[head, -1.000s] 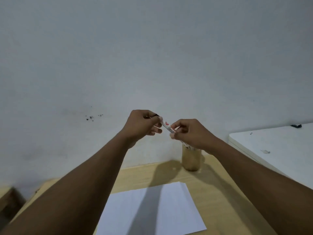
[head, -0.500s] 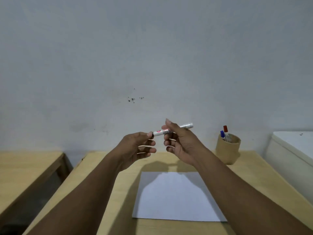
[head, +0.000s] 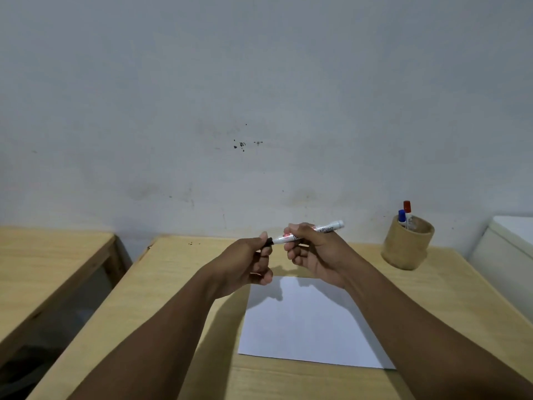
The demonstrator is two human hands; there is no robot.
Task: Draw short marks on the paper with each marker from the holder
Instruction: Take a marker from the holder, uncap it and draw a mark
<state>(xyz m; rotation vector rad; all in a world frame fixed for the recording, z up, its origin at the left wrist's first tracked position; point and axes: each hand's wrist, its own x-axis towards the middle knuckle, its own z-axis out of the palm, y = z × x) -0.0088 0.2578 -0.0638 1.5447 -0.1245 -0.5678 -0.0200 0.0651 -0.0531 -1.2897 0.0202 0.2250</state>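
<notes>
A white marker (head: 328,227) with a black cap is held level above the far edge of the paper. My right hand (head: 314,252) grips its barrel. My left hand (head: 248,262) pinches the black cap (head: 269,241) at the marker's left end. A blank white sheet of paper (head: 305,321) lies on the wooden desk (head: 178,298) below both hands. A round tan holder (head: 408,246) stands at the back right of the desk with a red-capped marker (head: 407,210) and a blue-capped marker (head: 401,217) upright in it.
A grey wall runs right behind the desk. A second wooden table (head: 49,255) stands to the left across a gap. A white box-like surface (head: 507,249) borders the desk on the right.
The view has swung down and left, so the desk, paper and holder show more fully. Both hands have come lower with the marker, and my left fingers now pinch its black cap.
</notes>
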